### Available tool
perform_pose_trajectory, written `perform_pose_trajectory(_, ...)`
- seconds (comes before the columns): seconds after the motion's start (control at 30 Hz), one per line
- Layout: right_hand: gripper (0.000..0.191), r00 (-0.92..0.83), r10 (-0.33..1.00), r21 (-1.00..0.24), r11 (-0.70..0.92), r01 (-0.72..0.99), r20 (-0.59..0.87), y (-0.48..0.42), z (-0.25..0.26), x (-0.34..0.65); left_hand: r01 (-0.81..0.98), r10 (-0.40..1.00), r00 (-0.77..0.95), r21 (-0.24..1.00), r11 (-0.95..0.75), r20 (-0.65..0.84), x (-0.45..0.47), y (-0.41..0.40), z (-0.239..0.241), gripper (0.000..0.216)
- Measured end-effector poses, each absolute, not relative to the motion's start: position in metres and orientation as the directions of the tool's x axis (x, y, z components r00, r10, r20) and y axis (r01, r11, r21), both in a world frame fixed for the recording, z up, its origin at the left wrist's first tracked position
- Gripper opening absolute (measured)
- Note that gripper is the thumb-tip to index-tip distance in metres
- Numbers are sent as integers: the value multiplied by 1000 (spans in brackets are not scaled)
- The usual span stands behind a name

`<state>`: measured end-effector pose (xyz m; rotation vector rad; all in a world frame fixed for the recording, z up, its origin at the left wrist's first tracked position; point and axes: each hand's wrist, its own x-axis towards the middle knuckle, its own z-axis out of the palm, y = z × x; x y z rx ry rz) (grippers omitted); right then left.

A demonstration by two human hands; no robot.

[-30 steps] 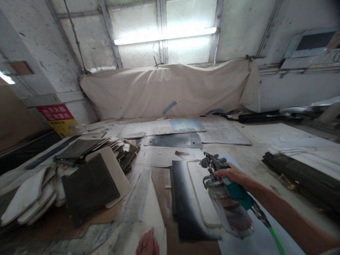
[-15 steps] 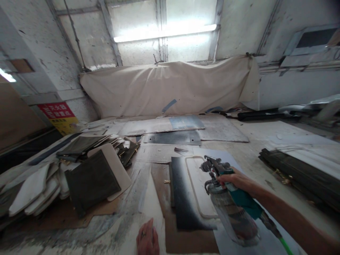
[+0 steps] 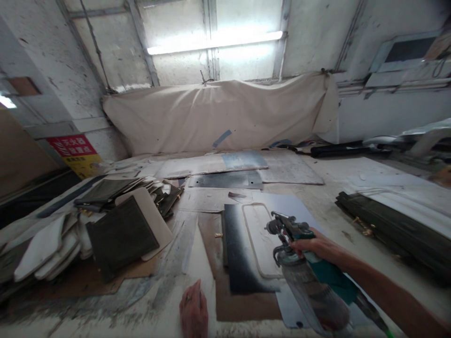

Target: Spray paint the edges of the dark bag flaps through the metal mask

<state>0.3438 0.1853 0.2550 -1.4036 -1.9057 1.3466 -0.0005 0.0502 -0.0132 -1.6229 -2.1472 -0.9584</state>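
My right hand (image 3: pixel 310 243) is closed round the teal handle of a spray gun (image 3: pixel 287 225). Below the gun hangs a clear cup (image 3: pixel 313 291) with reddish-brown contents. The nozzle points left, over a white rounded panel (image 3: pixel 262 239) with a beige raised border. That panel lies beside a dark sheet (image 3: pixel 237 253) that fades to white along its right side. Under the sheet's left edge shows a dark piece with a brass clasp (image 3: pixel 218 235). At the lower edge, my left hand (image 3: pixel 193 307) rests on the table, fingers curled together; whatever they may hold is hidden.
Dark and white flat pieces (image 3: pixel 121 234) lie heaped at left. Dark folded pieces with brass fittings (image 3: pixel 391 230) lie at right. Flat boards (image 3: pixel 225 179) lie behind, before a hanging beige cloth (image 3: pixel 225 117). A hose runs from the gun's handle.
The spray gun in my right hand has shifted slightly right and toward me relative to the white panel. My left hand stays by the brown board. The whole view has shifted a little.
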Motion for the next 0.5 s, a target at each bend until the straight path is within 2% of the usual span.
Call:
perform_pose_trajectory(0.2,16,-429,873,-875,5,484,-232,173,252,353,936,737,-311,327,129,601,1,51,-12,34)
perform_pose_trajectory(0.37,17,-392,877,-833,-15,554,-276,161,253,357,926,747,-331,349,141,576,3,50,-11,33)
perform_pose_trajectory(0.5,14,-373,880,-842,-54,537,-294,148,256,359,929,739,-328,343,139,588,4,50,-12,33)
